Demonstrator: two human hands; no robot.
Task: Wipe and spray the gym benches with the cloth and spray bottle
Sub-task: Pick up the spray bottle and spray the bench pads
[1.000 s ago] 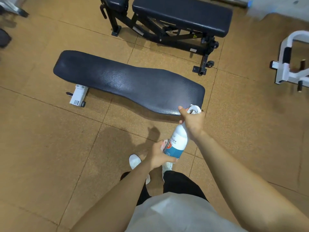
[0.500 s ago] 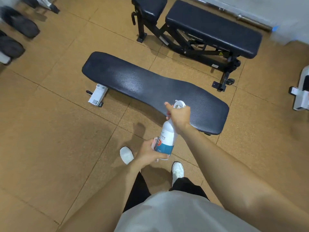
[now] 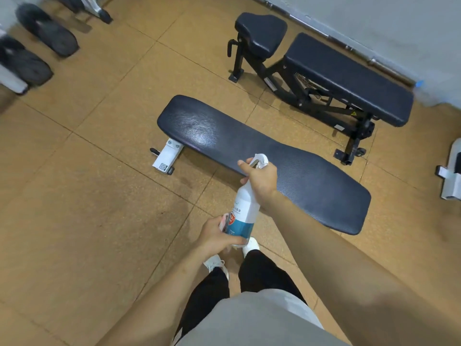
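My right hand [image 3: 262, 181] grips the spray bottle [image 3: 245, 208] by its trigger, my left hand [image 3: 217, 236] clasps its base, over the flat bench [image 3: 299, 176]; its far end looks misted, wiping and the rear bench [image 3: 349, 78] seemingly remain

The bare right forearm [image 3: 324, 245] and left forearm [image 3: 162, 283] reach forward and down. The right hand [image 3: 262, 182] curls round the neck of a white plastic spray bottle with a teal label [image 3: 245, 203], while the left hand [image 3: 215, 237] grips its base.
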